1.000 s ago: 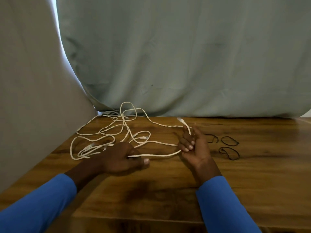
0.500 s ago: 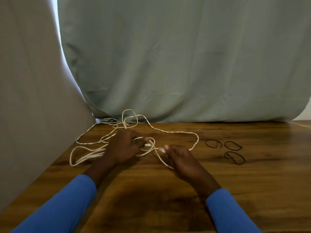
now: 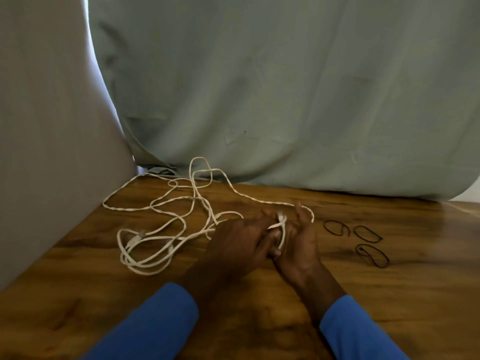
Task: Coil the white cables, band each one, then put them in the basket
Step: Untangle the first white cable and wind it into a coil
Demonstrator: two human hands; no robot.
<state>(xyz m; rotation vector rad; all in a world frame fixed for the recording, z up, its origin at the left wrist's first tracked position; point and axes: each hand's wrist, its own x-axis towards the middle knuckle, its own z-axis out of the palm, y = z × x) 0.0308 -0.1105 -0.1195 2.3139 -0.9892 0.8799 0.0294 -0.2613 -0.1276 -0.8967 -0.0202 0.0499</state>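
White cables (image 3: 155, 229) lie tangled on the wooden table (image 3: 389, 294), spread from the back left corner toward the middle. My left hand (image 3: 236, 242) and my right hand (image 3: 298, 245) are pressed together at the table's centre, both gripping one white cable. A short loop of that cable (image 3: 281, 227) wraps between the fingers of my right hand. Three black bands (image 3: 363, 240) lie on the table just right of my right hand. No basket is in view.
A pale green cloth (image 3: 285, 87) hangs behind the table and a grey cloth (image 3: 52, 126) covers the left side. Blue sleeves (image 3: 150, 326) cover both forearms.
My left hand has moved right to meet my right hand. The cable end went from held out straight to looped around my right fingers. The view has tilted slightly.
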